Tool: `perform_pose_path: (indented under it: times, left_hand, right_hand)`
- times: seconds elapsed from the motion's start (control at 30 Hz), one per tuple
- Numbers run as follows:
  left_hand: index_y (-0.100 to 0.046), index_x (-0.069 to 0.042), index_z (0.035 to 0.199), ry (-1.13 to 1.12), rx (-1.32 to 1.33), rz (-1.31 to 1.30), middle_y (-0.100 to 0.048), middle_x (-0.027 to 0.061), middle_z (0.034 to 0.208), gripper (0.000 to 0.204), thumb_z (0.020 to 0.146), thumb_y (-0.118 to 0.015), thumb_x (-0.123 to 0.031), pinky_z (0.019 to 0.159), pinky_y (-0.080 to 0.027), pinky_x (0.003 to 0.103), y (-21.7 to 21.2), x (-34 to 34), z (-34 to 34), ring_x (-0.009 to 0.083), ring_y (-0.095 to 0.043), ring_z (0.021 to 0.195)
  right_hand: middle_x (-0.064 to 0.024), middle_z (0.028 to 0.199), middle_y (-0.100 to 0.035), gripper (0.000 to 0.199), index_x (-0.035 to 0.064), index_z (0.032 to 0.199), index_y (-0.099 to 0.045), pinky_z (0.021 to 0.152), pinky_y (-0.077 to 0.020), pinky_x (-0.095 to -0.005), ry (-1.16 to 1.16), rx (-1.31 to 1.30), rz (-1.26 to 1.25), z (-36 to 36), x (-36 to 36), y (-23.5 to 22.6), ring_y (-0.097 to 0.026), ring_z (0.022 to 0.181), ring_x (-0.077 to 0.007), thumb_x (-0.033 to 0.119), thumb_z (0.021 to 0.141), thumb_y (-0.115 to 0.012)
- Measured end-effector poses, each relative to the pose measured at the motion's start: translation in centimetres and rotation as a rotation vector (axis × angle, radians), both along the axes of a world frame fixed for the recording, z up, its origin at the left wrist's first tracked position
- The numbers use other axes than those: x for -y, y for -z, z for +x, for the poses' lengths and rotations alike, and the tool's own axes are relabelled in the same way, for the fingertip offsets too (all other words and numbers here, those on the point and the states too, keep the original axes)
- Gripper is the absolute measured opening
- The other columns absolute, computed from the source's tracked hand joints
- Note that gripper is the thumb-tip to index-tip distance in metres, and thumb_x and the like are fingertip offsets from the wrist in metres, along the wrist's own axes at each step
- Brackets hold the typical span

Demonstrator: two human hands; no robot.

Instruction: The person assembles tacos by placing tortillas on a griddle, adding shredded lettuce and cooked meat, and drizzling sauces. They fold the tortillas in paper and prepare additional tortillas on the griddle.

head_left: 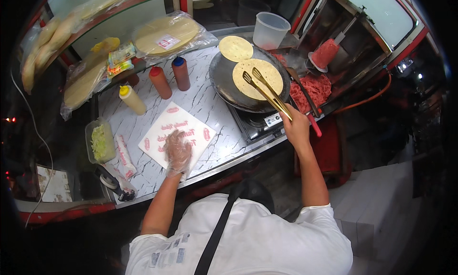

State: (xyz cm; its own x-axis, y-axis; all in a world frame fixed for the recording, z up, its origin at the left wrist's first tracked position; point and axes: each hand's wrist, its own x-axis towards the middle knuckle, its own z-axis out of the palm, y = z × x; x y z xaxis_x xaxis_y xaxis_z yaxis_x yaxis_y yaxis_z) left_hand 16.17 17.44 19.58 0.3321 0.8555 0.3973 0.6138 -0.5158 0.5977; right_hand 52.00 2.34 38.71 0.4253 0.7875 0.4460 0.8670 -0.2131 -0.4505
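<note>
left hand (177,151), in a clear plastic glove, lies flat, fingers spread, on the printed wrapping paper (177,130) on the marble counter (210,103) | right hand (295,127) grips gold tongs (267,91), tips apart over a tortilla (257,78) in the round griddle pan (224,81)

The gold tongs (267,89) were open over the nearer round tortilla (257,78) lying flat in the dark pan, while the white printed wrapper sheet (176,134) sat flat near the worktop's front edge.
</note>
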Motion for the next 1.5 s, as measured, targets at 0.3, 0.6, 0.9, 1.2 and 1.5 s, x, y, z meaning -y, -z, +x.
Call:
perform_pose_path:
  times: [0.3,0.6,0.9,1.2,1.5]
  left_hand:
    - [-0.064,-0.01,0.127,0.04,-0.023,-0.033,-0.056,0.0151,0.137,0.046,0.082,-0.068,-0.02,0.11,-0.036,0.051,-0.7,0.2,-0.3,0.0363,-0.048,0.13]
    - [-0.063,-0.009,0.127,0.019,-0.063,-0.023,-0.05,0.0165,0.143,0.046,0.082,-0.069,-0.018,0.11,-0.036,0.053,-0.7,0.3,0.0,0.0387,-0.047,0.13]
    - [-0.062,-0.007,0.126,-0.036,-0.088,0.034,-0.053,0.0182,0.139,0.047,0.08,-0.07,-0.013,0.109,-0.038,0.053,-0.5,0.2,0.4,0.0399,-0.048,0.13]
    - [-0.061,-0.006,0.125,-0.028,-0.18,0.079,-0.054,0.019,0.137,0.045,0.082,-0.068,-0.015,0.107,-0.039,0.055,-1.2,0.5,0.8,0.041,-0.048,0.128]
    - [-0.063,-0.006,0.123,-0.03,-0.175,0.052,-0.054,0.0187,0.137,0.043,0.081,-0.068,-0.016,0.107,-0.039,0.054,-1.6,0.6,0.8,0.0403,-0.048,0.128]
  right_hand:
    - [-0.0235,0.096,-0.072,0.034,0.0025,0.122,-0.065,0.077,-0.053,-0.0482,0.174,-0.029,0.018,-2.5,2.2,-1.1,-0.069,0.09,-0.0422,0.022,0.094,-0.067]
    - [-0.0255,0.097,-0.071,0.037,0.0016,0.124,-0.064,0.078,-0.0538,-0.0465,0.169,-0.003,0.049,-0.7,4.0,-1.0,-0.07,0.092,-0.042,0.019,0.092,-0.07]
    - [-0.0244,0.105,-0.071,0.038,0.0006,0.128,-0.06,0.083,-0.0536,-0.0426,0.091,-0.146,0.075,3.0,4.1,-1.7,-0.07,0.101,-0.0392,0.014,0.093,-0.068]
    - [-0.0235,0.109,-0.071,0.038,-0.0002,0.127,-0.06,0.086,-0.0534,-0.0418,0.05,-0.23,0.07,6.1,4.3,-1.2,-0.07,0.104,-0.0386,0.013,0.093,-0.068]
    - [-0.0194,0.092,-0.073,0.035,-0.0004,0.124,-0.065,0.068,-0.0523,-0.0341,-0.005,-0.185,0.089,5.3,4.0,-0.9,-0.072,0.077,-0.0251,0.013,0.092,-0.07]
